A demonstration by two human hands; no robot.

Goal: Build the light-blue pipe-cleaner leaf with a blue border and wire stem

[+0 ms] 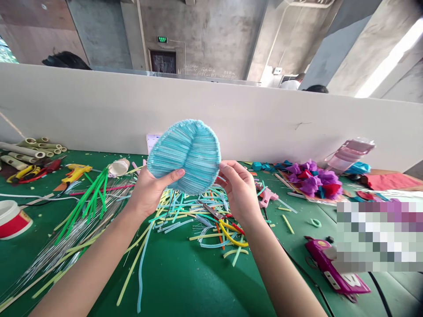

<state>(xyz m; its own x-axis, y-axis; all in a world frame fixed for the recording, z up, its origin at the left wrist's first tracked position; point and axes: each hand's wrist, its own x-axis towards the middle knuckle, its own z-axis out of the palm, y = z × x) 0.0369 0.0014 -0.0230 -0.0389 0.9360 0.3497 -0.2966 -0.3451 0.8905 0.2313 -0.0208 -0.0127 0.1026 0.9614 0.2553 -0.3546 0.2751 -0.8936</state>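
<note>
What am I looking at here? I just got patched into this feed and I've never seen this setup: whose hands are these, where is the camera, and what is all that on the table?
There is no machine: a person works with bare hands. The single picture comes from a camera on that person's head, looking forward and down. The left hand and right hand hold up a blue leaf shape made of striped strands, one hand on each lower edge. Below lies a green table strewn with coloured strips, green sticks and thin wires. A pink glue gun lies to the right, a yellow one to the left. Purple and red paper flowers sit far right, bamboo tubes far left. A white partition stands behind.
</note>
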